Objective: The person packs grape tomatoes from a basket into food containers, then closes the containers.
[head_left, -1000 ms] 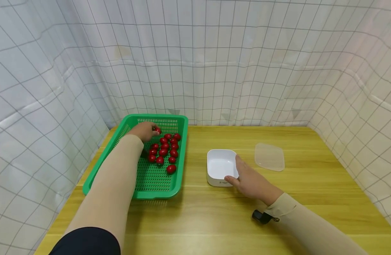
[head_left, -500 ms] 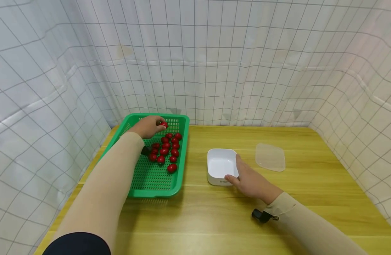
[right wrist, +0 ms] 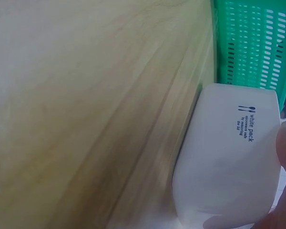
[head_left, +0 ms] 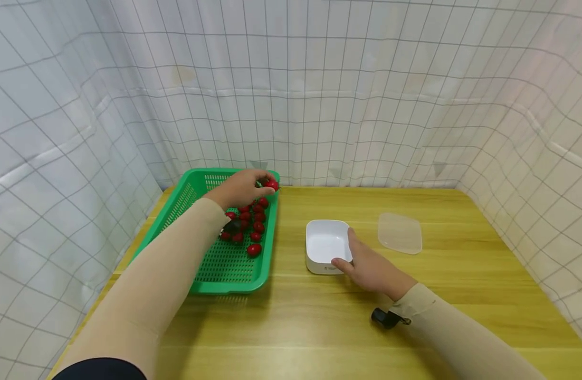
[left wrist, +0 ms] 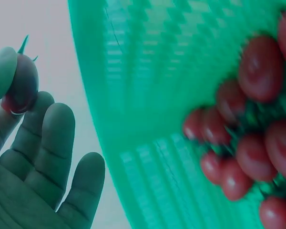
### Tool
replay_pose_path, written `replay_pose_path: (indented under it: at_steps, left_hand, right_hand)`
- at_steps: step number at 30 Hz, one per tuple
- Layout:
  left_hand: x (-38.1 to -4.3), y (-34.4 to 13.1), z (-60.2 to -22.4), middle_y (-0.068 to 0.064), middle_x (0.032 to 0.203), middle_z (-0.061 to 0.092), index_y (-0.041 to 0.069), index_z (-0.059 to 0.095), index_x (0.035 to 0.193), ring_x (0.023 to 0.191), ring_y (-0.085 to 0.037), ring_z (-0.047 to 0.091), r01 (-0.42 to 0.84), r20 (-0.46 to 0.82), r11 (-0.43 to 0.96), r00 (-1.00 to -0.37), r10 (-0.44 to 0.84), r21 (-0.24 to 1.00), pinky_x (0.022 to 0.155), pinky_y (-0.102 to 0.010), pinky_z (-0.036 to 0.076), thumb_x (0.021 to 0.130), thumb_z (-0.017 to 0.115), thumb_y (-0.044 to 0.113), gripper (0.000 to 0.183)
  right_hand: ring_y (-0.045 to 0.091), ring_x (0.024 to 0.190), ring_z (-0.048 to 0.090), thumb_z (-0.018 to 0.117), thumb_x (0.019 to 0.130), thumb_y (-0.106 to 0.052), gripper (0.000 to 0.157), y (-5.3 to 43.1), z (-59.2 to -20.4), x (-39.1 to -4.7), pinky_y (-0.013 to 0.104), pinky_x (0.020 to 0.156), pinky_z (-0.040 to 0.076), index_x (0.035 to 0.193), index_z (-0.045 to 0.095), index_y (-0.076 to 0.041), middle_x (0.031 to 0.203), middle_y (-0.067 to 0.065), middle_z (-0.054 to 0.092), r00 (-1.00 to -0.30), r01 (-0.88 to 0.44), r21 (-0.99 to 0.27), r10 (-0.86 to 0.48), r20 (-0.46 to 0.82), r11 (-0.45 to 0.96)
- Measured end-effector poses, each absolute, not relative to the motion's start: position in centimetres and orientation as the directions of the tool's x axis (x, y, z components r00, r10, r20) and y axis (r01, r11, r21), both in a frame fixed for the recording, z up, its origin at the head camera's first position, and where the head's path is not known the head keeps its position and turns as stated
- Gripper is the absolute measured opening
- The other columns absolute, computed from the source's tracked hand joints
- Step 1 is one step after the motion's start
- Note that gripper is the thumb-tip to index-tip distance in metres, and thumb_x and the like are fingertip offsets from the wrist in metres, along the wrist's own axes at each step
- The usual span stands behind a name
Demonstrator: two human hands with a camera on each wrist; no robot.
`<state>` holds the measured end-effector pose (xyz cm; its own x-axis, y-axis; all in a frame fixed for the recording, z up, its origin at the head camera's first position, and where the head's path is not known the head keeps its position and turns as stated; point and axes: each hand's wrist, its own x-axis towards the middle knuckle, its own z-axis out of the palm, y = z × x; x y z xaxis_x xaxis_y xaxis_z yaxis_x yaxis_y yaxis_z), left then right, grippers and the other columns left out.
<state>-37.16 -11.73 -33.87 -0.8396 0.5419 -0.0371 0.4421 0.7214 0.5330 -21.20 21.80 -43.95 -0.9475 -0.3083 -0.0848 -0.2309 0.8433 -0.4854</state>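
Observation:
In the head view my left hand (head_left: 240, 189) is over the far right corner of the green basket (head_left: 224, 269). It pinches a red cherry tomato (head_left: 272, 184) between thumb and fingertips. The left wrist view shows this tomato (left wrist: 25, 83) with a green stem, outside the basket's edge, while the other fingers stay spread. Several more cherry tomatoes (head_left: 254, 250) lie in the basket, some hidden under my left wrist. My right hand (head_left: 369, 268) holds the white square box (head_left: 325, 240) at its right side, thumb at the front rim. The box has nothing in it.
A translucent lid (head_left: 400, 233) lies flat on the wooden table (head_left: 300, 327), to the right of the box. A black wrist device (head_left: 384, 318) sits at my right cuff. White gridded curtains (head_left: 328, 105) enclose the back and sides.
My left hand has moved right across the basket with the cherry tomato, from its far middle to its right rim. The right hand still holds the box.

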Motion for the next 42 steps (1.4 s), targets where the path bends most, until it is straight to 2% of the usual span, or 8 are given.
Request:
replay_pose_path:
  at_steps: [15, 24, 31, 42]
  left_hand:
    - [-33.9, -5.2, -32.8, 0.002, 0.118, 0.073, 0.018, 0.071, 0.130, 0.106, -0.019, 0.065, 0.590, -0.067, 0.593, -0.676, 0.734, 0.549, 0.093, -0.036, 0.057, 0.105, 0.068, 0.032, 0.029]
    - [-33.0, -3.3, -32.8, 0.007, 0.117, 0.073, 0.024, 0.073, 0.129, 0.108, -0.015, 0.066, 0.634, -0.109, 0.590, -0.630, 0.769, 0.500, 0.094, -0.033, 0.058, 0.104, 0.069, 0.034, 0.028]
    - [-32.5, -2.6, -33.0, 0.011, 0.120, 0.071, 0.029, 0.073, 0.129, 0.107, -0.012, 0.066, 0.646, -0.132, 0.600, -0.621, 0.772, 0.471, 0.090, -0.032, 0.058, 0.104, 0.068, 0.037, 0.027]
    - [-32.7, -2.1, -33.3, 0.006, 0.122, 0.072, 0.028, 0.070, 0.136, 0.107, -0.013, 0.067, 0.666, -0.153, 0.597, -0.601, 0.785, 0.447, 0.087, -0.031, 0.058, 0.103, 0.069, 0.041, 0.036]
  right_hand:
    - [0.045, 0.154, 0.036, 0.051, 0.105, -0.062, 0.107, 21.7, -43.7, -21.4, 0.060, 0.124, 0.035, 0.166, -0.004, 0.007, 0.170, 0.031, 0.022, -0.949, -0.177, -0.501, -0.282, -0.141, 0.847]
    - [0.045, 0.150, 0.044, 0.050, 0.106, -0.062, 0.106, 21.5, -43.8, -21.5, 0.060, 0.120, 0.040, 0.166, -0.004, 0.007, 0.168, 0.032, 0.029, -0.948, -0.176, -0.499, -0.282, -0.144, 0.848]
    - [0.046, 0.151, 0.041, 0.050, 0.106, -0.061, 0.106, 21.5, -43.7, -21.6, 0.060, 0.120, 0.040, 0.165, -0.003, 0.008, 0.169, 0.032, 0.025, -0.946, -0.193, -0.489, -0.294, -0.139, 0.851]
    - [0.047, 0.151, 0.040, 0.051, 0.106, -0.061, 0.106, 21.5, -43.8, -21.7, 0.060, 0.120, 0.039, 0.165, -0.003, 0.008, 0.169, 0.032, 0.026, -0.948, -0.190, -0.487, -0.289, -0.137, 0.853]
